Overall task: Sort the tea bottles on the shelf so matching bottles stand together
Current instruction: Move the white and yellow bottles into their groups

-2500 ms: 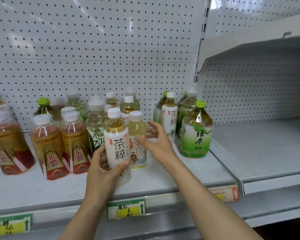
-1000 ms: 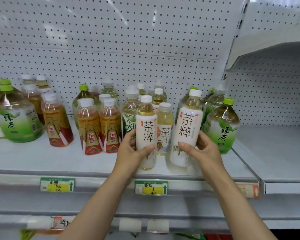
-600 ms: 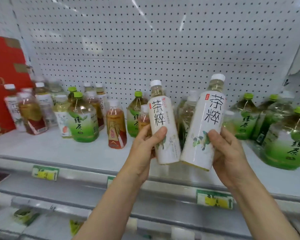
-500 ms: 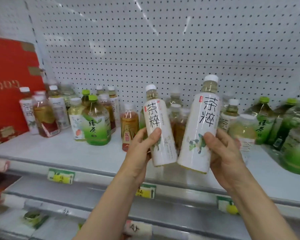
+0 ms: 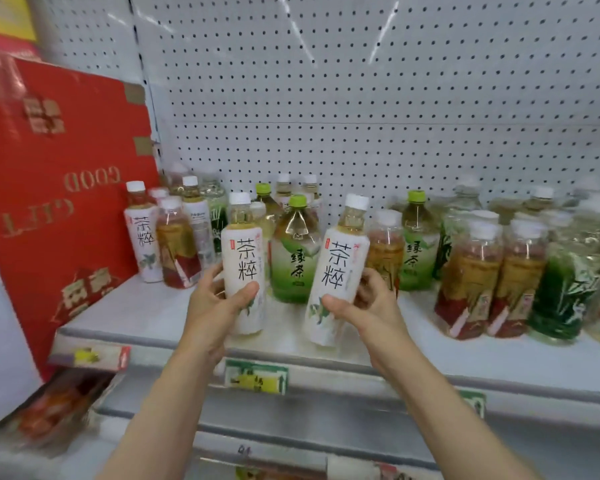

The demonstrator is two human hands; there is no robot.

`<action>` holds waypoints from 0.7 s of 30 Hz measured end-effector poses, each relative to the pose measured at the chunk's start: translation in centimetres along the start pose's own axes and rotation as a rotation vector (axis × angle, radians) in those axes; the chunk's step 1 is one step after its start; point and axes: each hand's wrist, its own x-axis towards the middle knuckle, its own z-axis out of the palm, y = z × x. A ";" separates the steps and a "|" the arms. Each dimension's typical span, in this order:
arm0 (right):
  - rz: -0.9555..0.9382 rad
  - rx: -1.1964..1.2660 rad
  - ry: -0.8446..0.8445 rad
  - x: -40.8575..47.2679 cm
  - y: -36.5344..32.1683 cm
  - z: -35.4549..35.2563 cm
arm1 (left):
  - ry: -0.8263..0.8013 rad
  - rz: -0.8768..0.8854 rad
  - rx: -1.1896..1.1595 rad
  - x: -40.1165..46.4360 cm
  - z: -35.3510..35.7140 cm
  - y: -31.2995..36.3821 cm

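I hold two matching white-label tea bottles above the front of the shelf (image 5: 146, 317). My left hand (image 5: 215, 306) grips one white bottle (image 5: 245, 258) upright. My right hand (image 5: 364, 306) grips the other white bottle (image 5: 336, 271), tilted a little to the right. A third white-label bottle (image 5: 142, 237) stands at the shelf's left end. Behind my hands stands a green-cap green tea bottle (image 5: 293, 251); another green tea bottle (image 5: 417, 244) stands further right. Amber bottles with red labels (image 5: 492, 271) crowd the right part.
A big red gift carton (image 5: 56, 188) leans at the shelf's left end. White pegboard (image 5: 361, 98) backs the shelf. Price tags (image 5: 255, 375) hang on the front rail. A red-label amber bottle (image 5: 175, 244) stands next to the third white bottle.
My view and both hands have shifted left along the shelf, carrying the two white bottles lower and nearer to the shelf's left end. The red carton now fills the left side.
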 end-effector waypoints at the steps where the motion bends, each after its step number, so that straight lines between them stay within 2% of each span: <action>1: -0.001 -0.033 0.010 0.3 0.6 1.0 | -0.003 -0.004 0.010 1.1 -1.1 -0.4; 6: -0.009 -0.171 0.040 1.5 1.8 5.5 | -0.065 0.000 0.033 5.1 -3.9 -1.3; 14: -0.011 -0.261 -0.020 3.5 2.3 10.1 | -0.165 -0.038 0.051 8.6 -6.0 -1.4; 16: -0.013 -0.269 -0.028 3.9 2.7 10.9 | -0.096 0.020 0.081 8.5 -6.0 -1.0; 19: -0.026 -0.286 -0.024 4.6 3.3 11.8 | 0.172 0.238 0.134 6.4 -5.5 0.2; 21: -0.037 -0.278 -0.021 4.8 3.6 12.3 | 0.119 0.360 0.172 4.3 -4.4 1.4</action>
